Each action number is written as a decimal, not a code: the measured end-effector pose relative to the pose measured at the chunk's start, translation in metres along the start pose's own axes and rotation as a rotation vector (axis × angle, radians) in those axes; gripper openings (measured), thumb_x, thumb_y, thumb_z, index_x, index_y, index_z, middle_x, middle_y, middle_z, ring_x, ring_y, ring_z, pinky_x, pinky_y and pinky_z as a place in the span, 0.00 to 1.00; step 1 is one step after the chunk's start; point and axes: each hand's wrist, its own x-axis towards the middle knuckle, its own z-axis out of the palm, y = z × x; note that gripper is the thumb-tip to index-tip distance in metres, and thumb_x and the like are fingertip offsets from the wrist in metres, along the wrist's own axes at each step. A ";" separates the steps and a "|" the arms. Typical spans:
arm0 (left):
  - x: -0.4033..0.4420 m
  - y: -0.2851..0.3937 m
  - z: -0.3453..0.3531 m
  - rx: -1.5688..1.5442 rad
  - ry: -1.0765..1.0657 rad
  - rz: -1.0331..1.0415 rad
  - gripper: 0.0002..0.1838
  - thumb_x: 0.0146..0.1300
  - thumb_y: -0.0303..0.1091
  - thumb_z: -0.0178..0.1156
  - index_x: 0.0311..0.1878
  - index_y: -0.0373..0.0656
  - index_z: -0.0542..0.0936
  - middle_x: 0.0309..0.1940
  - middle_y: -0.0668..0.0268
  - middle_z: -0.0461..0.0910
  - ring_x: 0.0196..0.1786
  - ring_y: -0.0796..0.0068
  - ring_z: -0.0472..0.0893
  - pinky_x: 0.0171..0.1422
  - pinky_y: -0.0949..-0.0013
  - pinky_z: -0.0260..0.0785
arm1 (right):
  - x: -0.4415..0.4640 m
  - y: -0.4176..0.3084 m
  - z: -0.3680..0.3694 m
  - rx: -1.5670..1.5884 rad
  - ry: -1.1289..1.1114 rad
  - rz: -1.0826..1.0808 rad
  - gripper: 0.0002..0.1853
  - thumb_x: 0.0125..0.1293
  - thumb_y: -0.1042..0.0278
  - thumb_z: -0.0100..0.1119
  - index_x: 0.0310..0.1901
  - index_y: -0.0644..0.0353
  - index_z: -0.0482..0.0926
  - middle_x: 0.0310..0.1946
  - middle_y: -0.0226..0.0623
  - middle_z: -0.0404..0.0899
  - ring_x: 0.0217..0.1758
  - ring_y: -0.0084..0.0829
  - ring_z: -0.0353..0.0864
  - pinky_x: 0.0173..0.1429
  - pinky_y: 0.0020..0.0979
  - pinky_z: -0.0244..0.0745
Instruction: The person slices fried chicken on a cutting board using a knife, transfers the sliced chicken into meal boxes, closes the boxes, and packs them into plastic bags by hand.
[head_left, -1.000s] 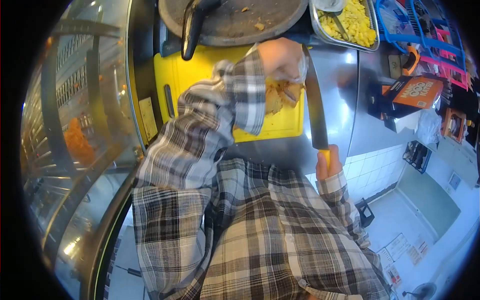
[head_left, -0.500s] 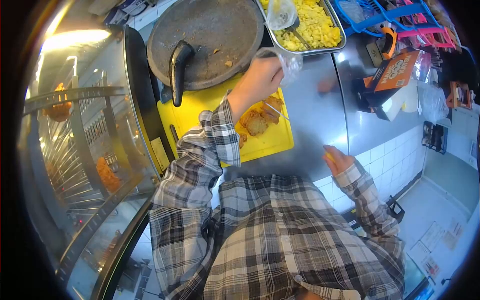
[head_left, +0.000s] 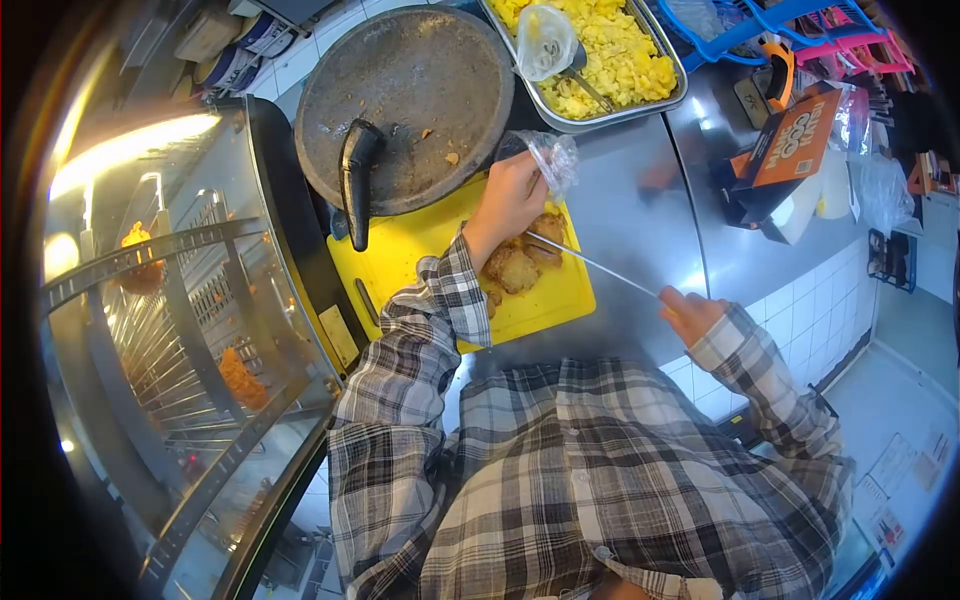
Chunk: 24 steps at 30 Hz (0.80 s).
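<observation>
My left hand (head_left: 508, 205) is closed on a crumpled clear plastic bag (head_left: 556, 160), above the far side of a yellow cutting board (head_left: 545, 315). Pieces of browned, fried-looking meat (head_left: 515, 268) lie on the board just below this hand, which partly hides them. My right hand (head_left: 692, 316) is at the counter's near edge, its fingers wrapped round the end of a long thin knife (head_left: 605, 268) seen edge-on. The knife's far end reaches to the meat; whether it cuts in cannot be told.
A round dark stone mortar (head_left: 410, 100) with a black-handled pestle (head_left: 358, 170) stands behind the board. Beyond is a metal tray (head_left: 575, 125) of yellow chopped food with a clear plastic cup (head_left: 546, 42). A lit glass cabinet (head_left: 180, 330) borders the left; an orange-black box (head_left: 785, 150) stands right.
My right hand has moved slightly right, and the knife's length now shows between it and the meat. My left hand stays over the meat with the plastic bag. The view has shifted slightly.
</observation>
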 end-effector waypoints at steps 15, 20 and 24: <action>0.004 0.039 -0.024 0.158 -0.034 0.179 0.09 0.58 0.21 0.56 0.43 0.36 0.78 0.36 0.50 0.80 0.39 0.45 0.79 0.42 0.57 0.73 | 0.000 -0.010 0.043 0.409 0.082 -0.003 0.13 0.71 0.56 0.55 0.48 0.52 0.68 0.23 0.46 0.78 0.28 0.50 0.82 0.29 0.46 0.75; -0.016 0.028 -0.032 0.174 -0.175 0.132 0.12 0.57 0.20 0.57 0.45 0.37 0.79 0.35 0.49 0.80 0.38 0.45 0.80 0.42 0.58 0.73 | -0.019 -0.054 0.085 0.510 0.231 -0.078 0.13 0.70 0.59 0.57 0.48 0.54 0.68 0.21 0.44 0.77 0.26 0.48 0.81 0.27 0.44 0.74; -0.011 0.021 -0.029 0.178 -0.242 0.108 0.11 0.56 0.20 0.57 0.44 0.36 0.79 0.34 0.49 0.80 0.38 0.43 0.80 0.41 0.59 0.73 | -0.013 -0.064 0.126 0.459 0.391 -0.102 0.13 0.66 0.63 0.61 0.46 0.54 0.70 0.24 0.44 0.76 0.26 0.49 0.80 0.27 0.45 0.71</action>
